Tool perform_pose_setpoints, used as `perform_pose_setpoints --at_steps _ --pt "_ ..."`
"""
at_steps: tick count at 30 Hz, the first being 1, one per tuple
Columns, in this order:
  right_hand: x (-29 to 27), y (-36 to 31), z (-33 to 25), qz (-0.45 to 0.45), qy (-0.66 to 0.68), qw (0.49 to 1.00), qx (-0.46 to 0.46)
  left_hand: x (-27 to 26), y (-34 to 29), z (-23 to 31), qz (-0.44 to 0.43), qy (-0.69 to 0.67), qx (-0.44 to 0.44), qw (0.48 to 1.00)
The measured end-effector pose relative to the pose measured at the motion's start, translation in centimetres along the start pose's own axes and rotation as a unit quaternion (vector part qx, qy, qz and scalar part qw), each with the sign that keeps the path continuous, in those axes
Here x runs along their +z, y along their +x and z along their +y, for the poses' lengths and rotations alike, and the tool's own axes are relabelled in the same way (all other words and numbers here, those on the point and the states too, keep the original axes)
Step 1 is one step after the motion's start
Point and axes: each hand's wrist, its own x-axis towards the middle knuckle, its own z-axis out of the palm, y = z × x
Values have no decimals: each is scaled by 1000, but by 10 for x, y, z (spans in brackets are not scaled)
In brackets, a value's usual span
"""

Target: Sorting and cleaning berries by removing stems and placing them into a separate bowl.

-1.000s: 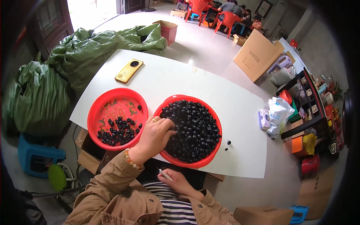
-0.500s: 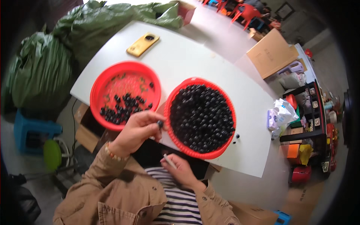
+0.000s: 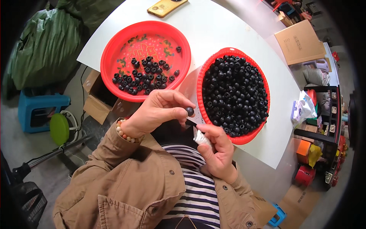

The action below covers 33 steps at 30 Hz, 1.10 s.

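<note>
My left hand [image 3: 158,110] pinches a small round black ball [image 3: 189,111] between thumb and forefinger. Close below it, my right hand [image 3: 220,150] grips a small tool [image 3: 201,138] with a white wrapped handle and a narrow dark tip. That tip points at the ball; I cannot tell whether they touch. Beyond my left hand is a shallow red basin [image 3: 108,78] with a printed floor, where several black balls with ring-like openings lie loosely. To the right, a red basket [image 3: 200,89] is heaped with similar black balls. Both stand on the white table [image 3: 276,150].
A yellow phone [image 3: 164,7] lies at the table's far edge. On the left are a green sack [image 3: 45,53], a blue stool [image 3: 40,110] and an open cardboard box [image 3: 97,108]. A white-and-purple packet [image 3: 304,108] and a dark rack [image 3: 331,114] are at the right.
My right hand has risen toward my left, bringing the tool up to the ball. The view has tipped downward, so the basin, basket and phone appear higher and farther right.
</note>
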Motion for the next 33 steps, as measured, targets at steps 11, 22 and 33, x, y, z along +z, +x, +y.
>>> perform_pose_setpoints --at_steps 11,22,33 --pt "4 14 -2 14 -14 1000 -6 1 -1 -2 -32 19 8 999" --pt "5 12 -2 14 37 999 6 6 -3 0 -11 24 -9 1000" --pt "5 8 -1 11 32 999 14 9 -5 0 -10 12 -4 1000"
